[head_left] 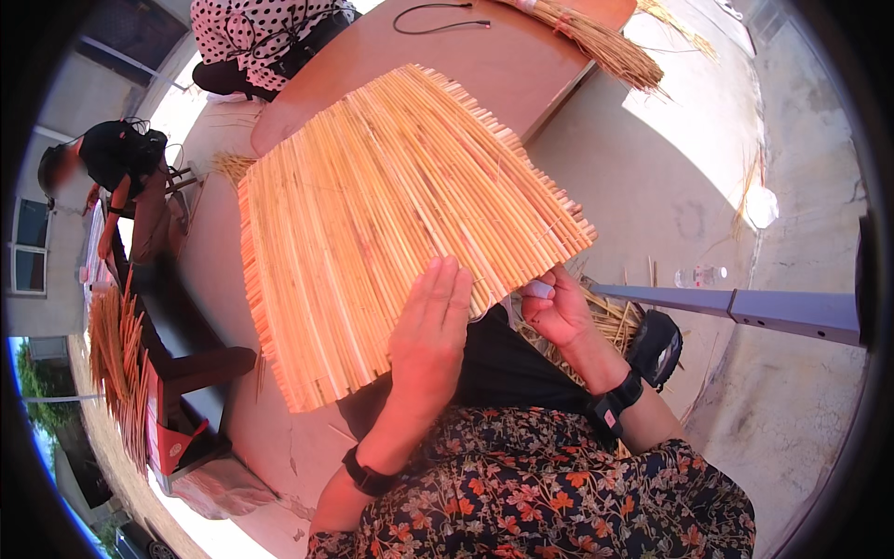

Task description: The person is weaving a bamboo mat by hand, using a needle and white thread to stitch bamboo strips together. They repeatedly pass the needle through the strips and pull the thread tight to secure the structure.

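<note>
A broad panel of straw-coloured stalks (391,214), laid side by side and joined, slants across my lap and over the table edge. Its stalk ends make ragged borders. My left hand (430,335) lies flat on its near part, fingers straight and together. Below the panel's right corner, my right hand (559,312) has thumb and fingers pinched close to the underside. A white wrap covers one fingertip there. Whatever those fingers hold is too small or hidden to make out. Thin thread-like lines cross the stalks near that corner.
A brown table (372,56) stands ahead, bearing a tied stalk bundle (605,47) and a dark cable (438,7). Two people are near, one bending at the left (135,163). A metal bar (745,306) juts in from the right beside a plastic bottle (700,276). Loose stalks (610,321) litter the floor.
</note>
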